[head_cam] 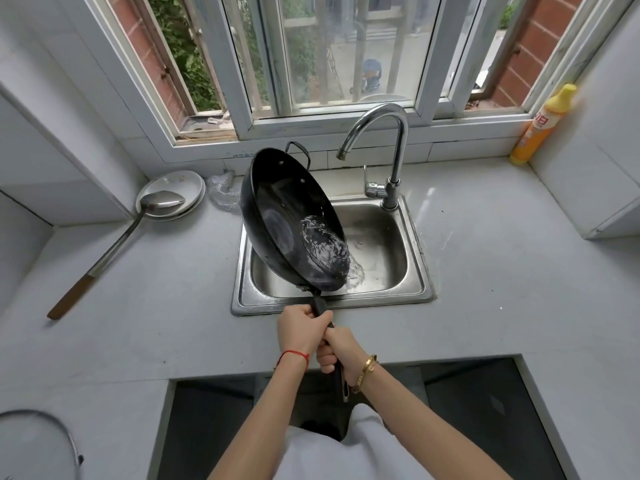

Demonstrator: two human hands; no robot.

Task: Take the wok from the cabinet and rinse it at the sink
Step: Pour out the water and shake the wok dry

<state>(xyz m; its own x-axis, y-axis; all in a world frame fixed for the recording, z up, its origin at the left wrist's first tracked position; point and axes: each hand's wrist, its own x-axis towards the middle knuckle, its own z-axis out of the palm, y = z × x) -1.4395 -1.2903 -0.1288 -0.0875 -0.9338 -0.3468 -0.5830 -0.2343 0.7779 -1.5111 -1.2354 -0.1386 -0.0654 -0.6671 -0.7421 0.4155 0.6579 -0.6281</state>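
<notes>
Taking the sink (414, 237) as the landmark: far to its left, near the bottom corner, a glass lid (38, 441) is lying on the grey counter (502, 289). Left of the sink, a long metal ladle (114, 247) with a wooden handle end is resting with its bowl in a stack of white plates (180, 188), and a clear crumpled scrubber (223, 192) is sitting between the plates and the sink.

Over the sink's left half, the black wok (277, 216) is tilting steeply, its open side facing right, and water (332, 251) is pouring from its lower rim into the basin. Just in front of the sink, the left hand (303, 329), with a red string on its wrist, is gripping the wok's long handle; the right hand (337, 351), wearing a gold bangle, is clasping the same handle just behind it.

Behind the sink's right corner, the chrome faucet (391, 147) is arching leftward. Well to the sink's right, a yellow detergent bottle (542, 126) is standing by the window sill.
</notes>
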